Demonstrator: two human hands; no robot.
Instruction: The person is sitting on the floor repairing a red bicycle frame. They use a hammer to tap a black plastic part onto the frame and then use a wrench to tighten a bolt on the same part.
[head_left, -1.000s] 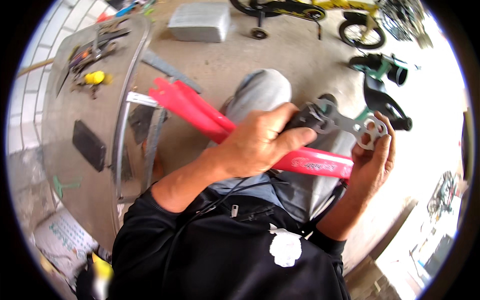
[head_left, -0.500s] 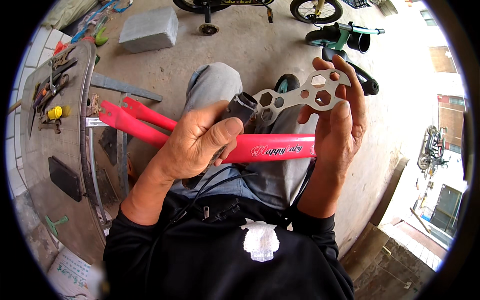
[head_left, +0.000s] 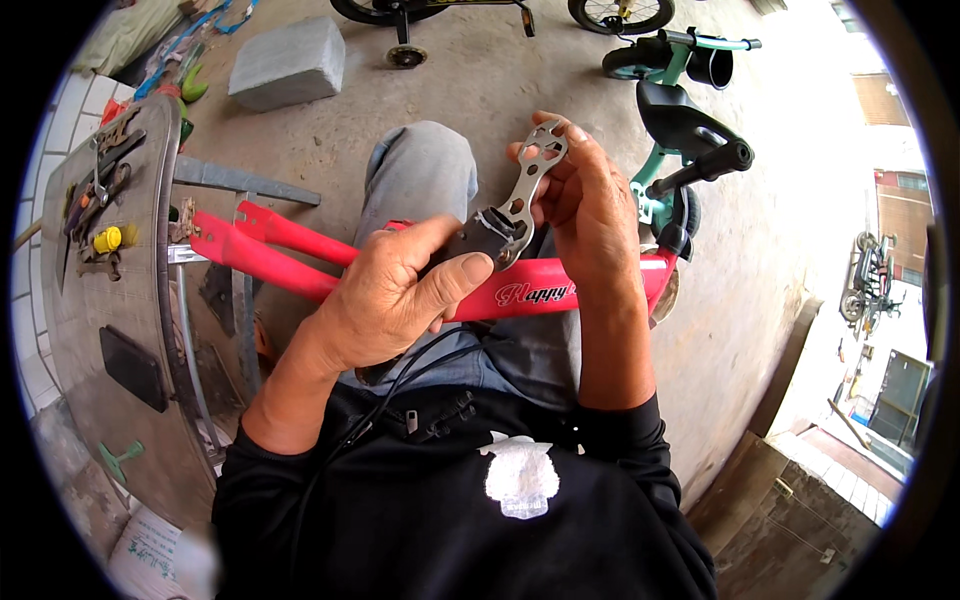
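Observation:
A red bicycle frame (head_left: 545, 288) lies across my lap, its forked end to the left. My left hand (head_left: 400, 290) is wrapped around a dark tube (head_left: 480, 240) that stands above the frame, thumb pressed along it. Whether the tube belongs to the frame is hidden by that hand. In my right hand (head_left: 590, 205) is a flat silver multi-hole spanner (head_left: 531, 178), gripped near its far end between fingers and thumb. Its near end lies against the open rim of the tube. Black cables (head_left: 420, 365) hang below my left hand.
At left a worn table (head_left: 75, 340) bears pliers and spanners, a yellow roll (head_left: 108, 239), a dark flat case (head_left: 133, 368) and a green tool (head_left: 120, 458). A grey block (head_left: 288, 65) sits ahead on the floor. A green child's bike (head_left: 672, 150) stands right of my hands.
My right hand has moved left and inward, tipping the spanner steeper and bringing its near end onto the tube's rim. My left hand keeps its hold, while the tube has tilted slightly.

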